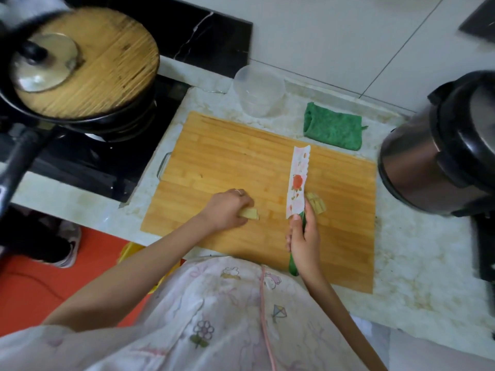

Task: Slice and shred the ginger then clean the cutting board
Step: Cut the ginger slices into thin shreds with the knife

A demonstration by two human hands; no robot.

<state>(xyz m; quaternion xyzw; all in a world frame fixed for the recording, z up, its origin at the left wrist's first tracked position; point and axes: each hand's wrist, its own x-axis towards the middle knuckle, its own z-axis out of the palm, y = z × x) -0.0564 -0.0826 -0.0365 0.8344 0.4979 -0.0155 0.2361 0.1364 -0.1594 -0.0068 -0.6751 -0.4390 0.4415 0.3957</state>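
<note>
A wooden cutting board point(230, 156) lies on the marble counter. My left hand point(227, 210) holds a pale piece of ginger point(250, 213) down on the board's near left part. My right hand point(305, 236) grips the green handle of a knife point(297, 180) with a white, flower-printed blade. The blade lies flat and points away from me. A small pile of cut ginger slices point(317, 204) sits just right of the blade, beside my right hand.
A folded green cloth point(333, 129) and a clear plastic cup point(258, 91) sit behind the board. A black pan with a wooden lid point(88, 60) stands on the stove at left. A steel rice cooker point(442, 151) stands at right.
</note>
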